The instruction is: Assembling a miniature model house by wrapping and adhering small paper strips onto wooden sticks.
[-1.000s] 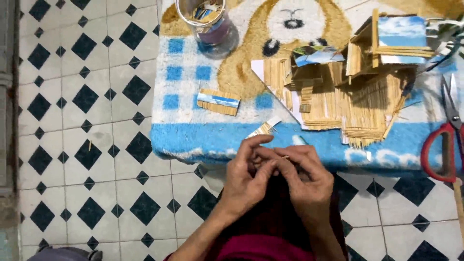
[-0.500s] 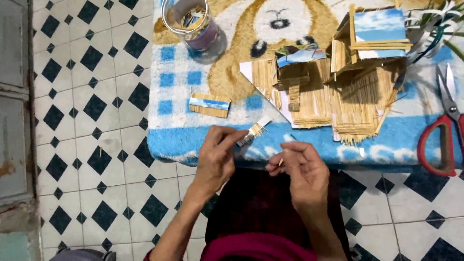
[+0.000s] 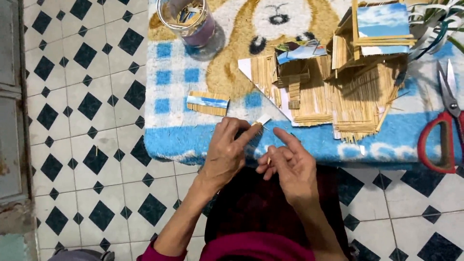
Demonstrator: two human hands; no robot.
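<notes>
Head view, left to right. A black-and-white tiled floor [image 3: 87,145] fills the left side. On it lies a blue mat [image 3: 169,130] with a brown and white animal picture. At the mat's far left edge stands a clear glass jar [image 3: 191,21] holding thin sticks. Nearer the person, a small stick panel [image 3: 208,103] with a blue paper strip lies flat on the mat, apart from the other things. The left hand [image 3: 227,152] is closed around a small bundle of sticks [image 3: 260,124] with a pale tip, pinched between thumb and fingers at the mat's near edge. The right hand [image 3: 290,164], just beside it, is half open, forefinger stretched toward the bundle without touching it; it may hold something thin between the lower fingers, but that cannot be told. Beyond the hands stands a stick-built model house [image 3: 338,82] with blue paper pieces on top. At the far right lie red-handled scissors [image 3: 442,130], blades shut.
</notes>
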